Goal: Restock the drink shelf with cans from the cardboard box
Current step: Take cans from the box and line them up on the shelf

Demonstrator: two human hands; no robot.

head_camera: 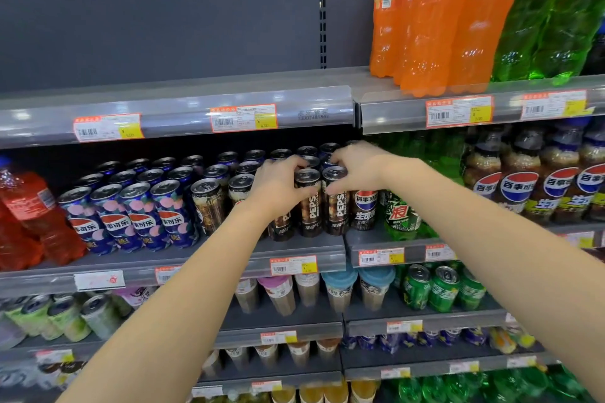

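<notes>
Both arms reach to the middle drink shelf (229,265). My left hand (278,186) curls round the upper part of a black Pepsi can (309,206) at the shelf's front. My right hand (357,167) grips the top of the neighbouring black Pepsi can (337,206). Both cans stand upright on the shelf among rows of black cans (209,203) and blue peach-patterned Pepsi cans (131,216) to the left. The cardboard box is out of view.
Red bottles (29,216) stand at far left, green bottles (402,216) and brown Pepsi bottles (523,186) to the right. Orange and green large bottles (442,26) fill the top shelf's right side. Lower shelves hold cups (337,291) and green cans (442,288).
</notes>
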